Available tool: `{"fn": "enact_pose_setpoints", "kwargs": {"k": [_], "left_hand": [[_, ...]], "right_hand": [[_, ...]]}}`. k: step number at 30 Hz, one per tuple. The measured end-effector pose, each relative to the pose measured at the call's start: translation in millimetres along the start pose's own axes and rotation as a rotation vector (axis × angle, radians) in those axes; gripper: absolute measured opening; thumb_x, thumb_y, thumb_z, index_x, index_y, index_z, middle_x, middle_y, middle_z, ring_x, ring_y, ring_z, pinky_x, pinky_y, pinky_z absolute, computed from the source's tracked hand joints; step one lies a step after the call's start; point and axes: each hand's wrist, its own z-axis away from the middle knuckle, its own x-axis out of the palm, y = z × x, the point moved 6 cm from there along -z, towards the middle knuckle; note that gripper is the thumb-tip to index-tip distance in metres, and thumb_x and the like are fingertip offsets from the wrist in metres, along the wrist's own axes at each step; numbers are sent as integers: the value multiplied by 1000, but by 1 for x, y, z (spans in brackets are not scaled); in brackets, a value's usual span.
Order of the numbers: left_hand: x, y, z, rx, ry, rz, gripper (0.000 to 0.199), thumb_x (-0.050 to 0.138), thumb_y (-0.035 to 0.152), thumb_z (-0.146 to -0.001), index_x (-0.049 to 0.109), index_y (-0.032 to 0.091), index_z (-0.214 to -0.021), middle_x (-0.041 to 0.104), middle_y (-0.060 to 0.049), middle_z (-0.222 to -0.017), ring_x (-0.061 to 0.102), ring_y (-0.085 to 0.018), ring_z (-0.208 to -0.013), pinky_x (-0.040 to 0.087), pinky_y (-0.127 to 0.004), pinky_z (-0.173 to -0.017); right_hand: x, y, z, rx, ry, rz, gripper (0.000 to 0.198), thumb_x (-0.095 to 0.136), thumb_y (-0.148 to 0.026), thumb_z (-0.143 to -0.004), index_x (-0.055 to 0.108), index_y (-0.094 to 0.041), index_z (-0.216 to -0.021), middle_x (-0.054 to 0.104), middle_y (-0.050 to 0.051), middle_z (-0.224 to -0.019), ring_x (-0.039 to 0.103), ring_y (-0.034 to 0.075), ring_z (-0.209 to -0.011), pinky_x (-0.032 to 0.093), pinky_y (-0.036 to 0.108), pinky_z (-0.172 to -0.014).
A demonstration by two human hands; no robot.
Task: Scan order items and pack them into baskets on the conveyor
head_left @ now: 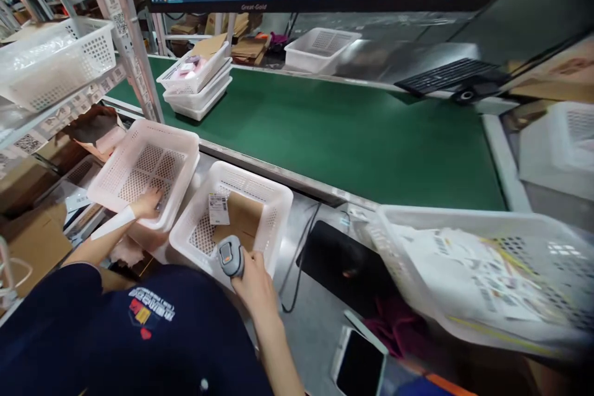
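Note:
In my right hand [255,281] is a grey handheld barcode scanner [231,257], its head over the near rim of a white plastic basket [281,210]. A flat brown cardboard piece [241,219] and a white printed label [219,208] lie in that basket. My left hand [149,203] reaches over the near side of another white basket [185,142] to the left, fingers curled at its near wall. Only the perforated floor shows inside this left basket, and a second rim appears beneath it.
A green conveyor belt [325,130] runs behind, carrying stacked white baskets [199,90]. A monitor [315,3] hangs above. At right are a basket of printed papers [417,219], a black mat [343,260] and a phone [359,362]. Metal shelving [134,74] stands left.

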Motion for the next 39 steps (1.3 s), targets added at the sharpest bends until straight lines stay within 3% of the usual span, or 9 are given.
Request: {"fn": "enact_pose_setpoints", "kwargs": {"k": [4, 7, 11, 13, 16, 22, 28, 35, 39], "left_hand": [[-9, 1, -4, 0, 2, -117, 57, 78, 11, -67, 69, 14, -123, 67, -20, -125, 58, -40, -124, 44, -46, -110], [-37, 5, -8, -6, 151, -101, 68, 71, 14, -75, 55, 13, -141, 59, -22, -139, 53, -41, -134, 42, -50, -116], [-53, 34, -1, 110, 357, 406, 83, 65, 13, -74, 35, 19, -150, 41, -18, -158, 56, -30, -135, 50, -38, -112], [-33, 61, 2, 174, 261, 766, 86, 66, 14, -71, 32, 26, -150, 36, -15, -162, 61, -26, -129, 53, -36, -106], [14, 105, 0, 171, 5, 1265, 92, 68, 14, -63, 36, 31, -148, 49, -11, -151, 66, -26, -121, 57, -37, -100], [79, 141, -7, -118, -263, 1780, 95, 59, 10, -60, 46, 34, -151, 62, -8, -137, 67, -22, -115, 58, -36, -92], [85, 142, -12, -70, -334, 1788, 87, 78, 12, -64, 56, 32, -146, 70, -4, -123, 69, -18, -103, 55, -25, -81], [98, 136, -16, -93, -353, 1765, 70, 83, 47, -83, 61, 28, -147, 72, -7, -111, 70, -20, -88, 57, -28, -67], [88, 132, -5, 24, -263, 1492, 70, 84, 50, -82, 64, 25, -145, 70, -12, -133, 68, -29, -118, 58, -37, -94]], "right_hand": [[-15, -24, -30, 4, -39, -36, 42, 61, -18, -87, 67, -19, -129, 63, 12, -117, 69, 25, -95, 40, 31, -72], [-26, -28, -57, 43, -44, -60, 37, 67, -28, -88, 71, -16, -123, 67, 15, -115, 70, 29, -101, 45, 33, -78], [-30, -17, -86, 81, -33, -69, 39, 70, -30, -88, 73, -15, -124, 71, 19, -116, 71, 31, -102, 48, 34, -79], [-29, -13, -96, 83, -28, -80, 41, 70, -32, -88, 74, -15, -125, 73, 19, -115, 71, 31, -102, 49, 33, -78], [-29, -11, -103, 75, -22, -96, 44, 74, -32, -85, 74, -16, -126, 75, 17, -111, 72, 30, -102, 49, 31, -76], [-37, -12, -78, 59, -2, -131, 40, 71, -28, -86, 74, -20, -125, 73, 14, -108, 71, 29, -96, 48, 31, -76], [-48, -29, -25, -47, 68, -214, 46, 68, -18, -86, 66, -22, -132, 61, 8, -115, 66, 22, -102, 47, 27, -83], [-41, -44, -4, -161, 31, -204, 56, 63, -7, -82, 62, -24, -136, 57, 5, -109, 64, 20, -95, 42, 26, -76], [-29, -31, -2, -176, 41, -256, 44, 63, -9, -82, 66, -21, -124, 59, 5, -106, 64, 21, -94, 41, 26, -75]]}}
